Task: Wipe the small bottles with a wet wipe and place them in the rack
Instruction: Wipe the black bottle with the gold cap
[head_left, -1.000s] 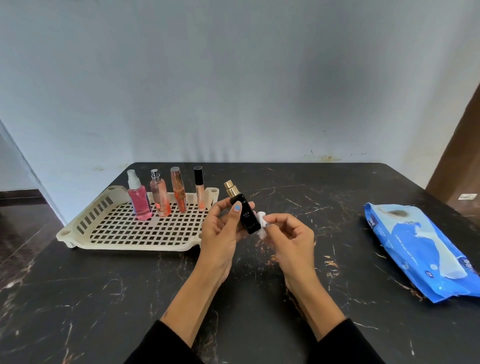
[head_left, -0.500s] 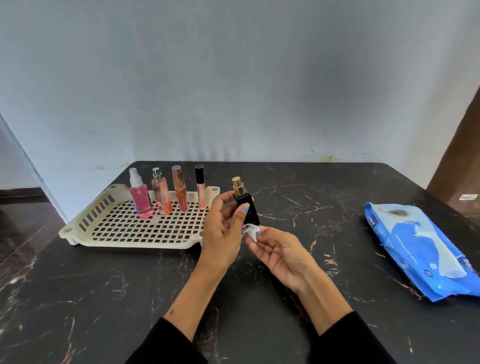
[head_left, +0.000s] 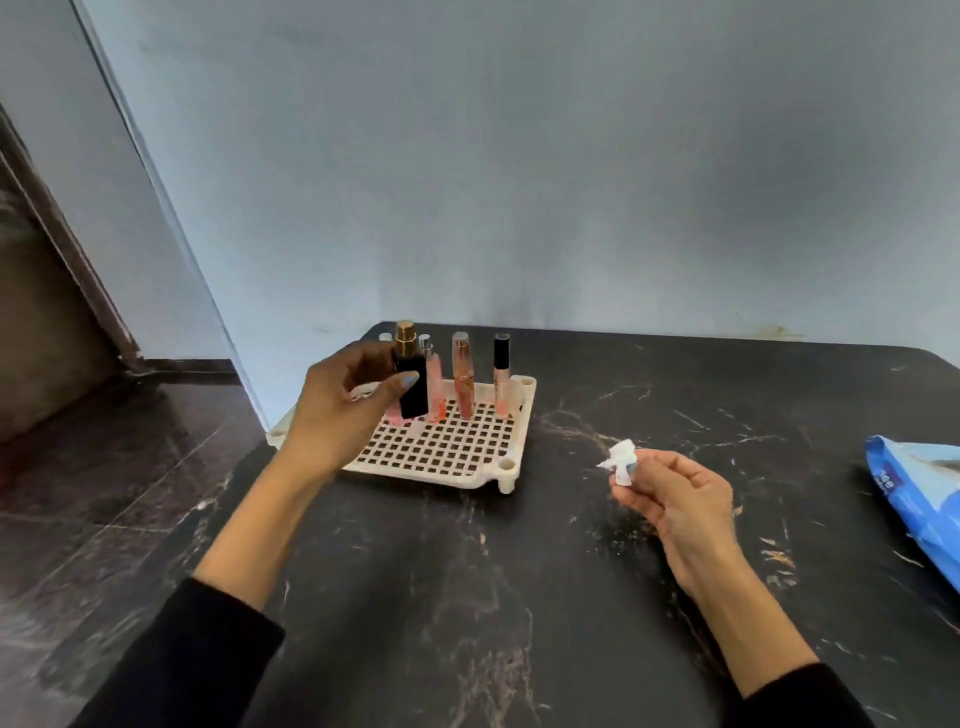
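My left hand (head_left: 343, 405) grips a black bottle with a gold cap (head_left: 410, 379), holding it upright over the back left of the cream grid rack (head_left: 447, 447). Behind it in the rack stand a pink spray bottle, mostly hidden by my hand, a pale pink bottle (head_left: 434, 384), a copper-capped bottle (head_left: 463, 376) and a slim black-capped tube (head_left: 502, 374). My right hand (head_left: 675, 499) is off to the right above the table, pinching a crumpled white wet wipe (head_left: 621, 460).
The rack sits at the back left corner of a black marble table (head_left: 467, 597), near its left edge. A blue wet wipe pack (head_left: 919, 499) lies at the right edge of the view. A pale wall runs behind the table.
My left hand has carried the black bottle left, from in front of me to over the rack. My right hand with the wipe has drawn away to the right. The view has turned left.
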